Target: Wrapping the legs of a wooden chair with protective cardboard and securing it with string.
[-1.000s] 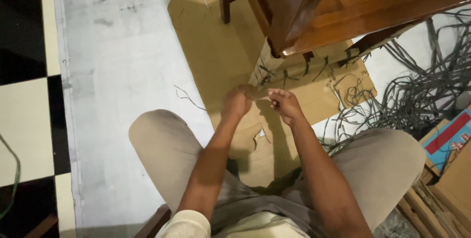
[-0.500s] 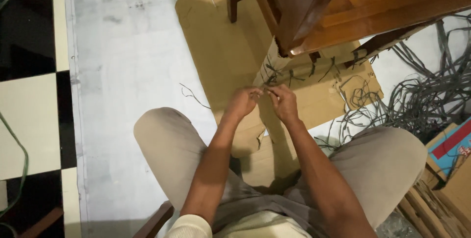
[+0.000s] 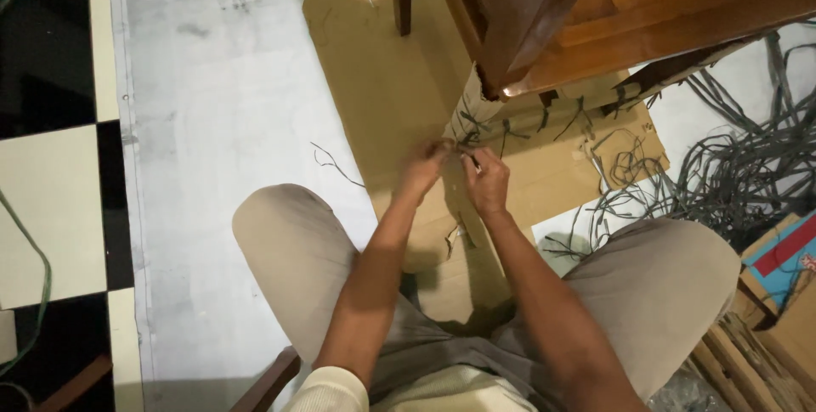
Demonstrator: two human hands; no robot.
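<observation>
My left hand (image 3: 425, 170) and my right hand (image 3: 486, 181) meet close together just below the lower edge of an upturned wooden chair (image 3: 544, 21). Both pinch a thin dark strand (image 3: 466, 150) at a pale woven strip (image 3: 493, 119) from which dark strands stick out. The fingertips of both hands are closed on the strand. My knees in beige trousers frame the hands on both sides.
A flattened cardboard sheet (image 3: 382, 89) lies on the grey floor under the chair. A big tangle of dark grey strips (image 3: 731, 166) lies at the right. A loose strand (image 3: 331, 166) lies at the left. Boxes (image 3: 782, 268) stand at the right edge.
The hands have come together and moved up towards the woven strip; a second ago they were a little apart and lower. The view shifted slightly.
</observation>
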